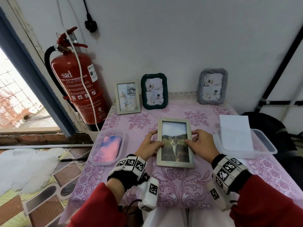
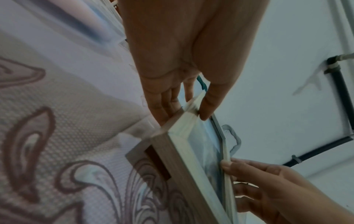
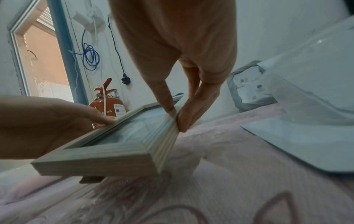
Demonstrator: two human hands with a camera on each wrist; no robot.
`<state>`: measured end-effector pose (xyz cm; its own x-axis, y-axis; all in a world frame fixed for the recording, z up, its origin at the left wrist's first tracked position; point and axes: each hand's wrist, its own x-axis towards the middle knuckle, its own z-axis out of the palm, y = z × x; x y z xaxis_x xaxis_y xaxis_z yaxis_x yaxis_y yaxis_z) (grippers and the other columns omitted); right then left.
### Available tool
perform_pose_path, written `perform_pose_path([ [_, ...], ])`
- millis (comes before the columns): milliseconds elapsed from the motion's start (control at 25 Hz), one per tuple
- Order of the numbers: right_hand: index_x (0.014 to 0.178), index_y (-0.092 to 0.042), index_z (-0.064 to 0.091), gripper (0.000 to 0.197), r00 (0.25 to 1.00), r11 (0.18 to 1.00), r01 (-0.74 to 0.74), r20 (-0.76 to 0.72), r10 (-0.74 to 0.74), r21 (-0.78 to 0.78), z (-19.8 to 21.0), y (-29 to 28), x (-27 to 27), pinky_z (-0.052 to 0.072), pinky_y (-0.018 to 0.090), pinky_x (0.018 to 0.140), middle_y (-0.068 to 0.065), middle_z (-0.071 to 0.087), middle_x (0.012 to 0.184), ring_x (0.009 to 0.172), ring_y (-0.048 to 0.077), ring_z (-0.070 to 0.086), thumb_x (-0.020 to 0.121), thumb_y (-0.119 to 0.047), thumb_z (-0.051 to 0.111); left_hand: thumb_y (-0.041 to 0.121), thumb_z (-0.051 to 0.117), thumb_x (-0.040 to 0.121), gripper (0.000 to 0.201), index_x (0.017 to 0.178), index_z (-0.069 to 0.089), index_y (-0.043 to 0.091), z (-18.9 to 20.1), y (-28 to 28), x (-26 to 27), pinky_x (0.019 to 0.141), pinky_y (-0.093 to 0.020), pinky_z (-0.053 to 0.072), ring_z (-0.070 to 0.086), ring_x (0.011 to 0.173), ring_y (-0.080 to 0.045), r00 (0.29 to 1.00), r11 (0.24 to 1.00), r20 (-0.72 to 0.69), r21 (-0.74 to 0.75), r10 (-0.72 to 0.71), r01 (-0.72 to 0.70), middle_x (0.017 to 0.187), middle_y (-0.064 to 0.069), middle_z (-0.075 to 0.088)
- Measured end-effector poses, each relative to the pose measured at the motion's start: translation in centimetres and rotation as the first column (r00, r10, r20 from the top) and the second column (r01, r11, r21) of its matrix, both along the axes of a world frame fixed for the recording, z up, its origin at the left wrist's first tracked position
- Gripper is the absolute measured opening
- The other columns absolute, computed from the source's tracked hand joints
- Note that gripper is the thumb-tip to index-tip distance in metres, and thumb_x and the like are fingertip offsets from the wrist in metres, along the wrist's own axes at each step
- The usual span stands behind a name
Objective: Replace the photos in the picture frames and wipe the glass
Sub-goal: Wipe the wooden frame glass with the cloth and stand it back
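Observation:
A pale wooden picture frame [image 1: 174, 143] with a cat photo lies face up at the middle of the table, held by both hands. My left hand [image 1: 155, 139] pinches its left rail, thumb on the glass side and fingers under the edge [image 2: 185, 112]. My right hand [image 1: 192, 137] pinches the right rail the same way [image 3: 176, 113]. The wrist views show the frame [image 2: 184, 159] [image 3: 114, 151] raised a little off the cloth, its brown back stand showing underneath. A pink and blue cloth [image 1: 108, 148] lies in a clear tray on the left.
Three frames stand along the wall: a pale wooden one [image 1: 127, 97], a green rope one [image 1: 154, 90] and a grey one [image 1: 212, 86]. White sheets [image 1: 235, 133] lie over a clear tray [image 1: 265, 145] on the right. A red fire extinguisher [image 1: 77, 89] hangs left of the table.

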<state>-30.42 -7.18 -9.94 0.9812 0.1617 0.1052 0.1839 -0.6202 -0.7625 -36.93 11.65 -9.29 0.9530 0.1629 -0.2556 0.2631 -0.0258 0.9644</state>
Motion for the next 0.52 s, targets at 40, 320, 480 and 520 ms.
perform_pose_path([
  [40,0.103,-0.007,0.062,0.029,1.000,1.000,-0.003,0.010,0.002,0.019,0.4,-0.1,0.0,0.052,0.037,0.071,0.001,0.056,0.064,0.069,0.022,0.059,0.078,-0.016,0.072,0.003,0.052,0.089,0.051,0.134,0.038,0.024,0.3,-0.1,0.1,0.057,-0.024,0.053,0.059,0.066,-0.013,1.000,1.000,0.012,-0.023,0.010,-0.010,0.078,-0.006,0.060],
  [320,0.111,-0.006,0.057,0.035,0.995,0.989,-0.026,0.100,0.011,0.149,3.8,-0.4,0.9,0.053,0.045,0.074,0.006,0.058,0.071,0.072,0.030,0.062,0.079,-0.014,0.070,0.030,0.049,0.095,0.024,0.118,0.044,0.029,3.0,-0.4,2.3,0.049,-0.019,0.049,0.062,0.057,-0.006,0.984,0.985,0.164,-0.166,0.066,-0.038,0.071,0.004,0.066],
  [480,0.111,-0.011,0.053,0.039,0.986,0.981,-0.054,0.165,0.023,0.186,5.9,-0.7,2.3,0.047,0.028,0.062,-0.009,0.053,0.075,0.067,0.015,0.057,0.077,-0.016,0.072,0.030,0.044,0.097,0.019,0.115,0.043,0.025,4.1,-0.6,4.7,0.051,-0.022,0.043,0.053,0.052,-0.008,0.968,0.978,0.240,-0.208,0.068,-0.017,0.070,0.000,0.058],
  [520,0.113,-0.012,0.051,0.043,0.985,0.979,-0.067,0.168,0.034,0.193,6.3,-0.8,2.9,0.045,0.025,0.060,-0.011,0.052,0.077,0.067,0.012,0.056,0.076,-0.016,0.073,0.028,0.044,0.097,0.016,0.113,0.044,0.025,4.4,-0.6,5.5,0.051,-0.023,0.040,0.051,0.053,-0.010,0.965,0.973,0.253,-0.229,0.071,-0.012,0.073,-0.002,0.057],
])
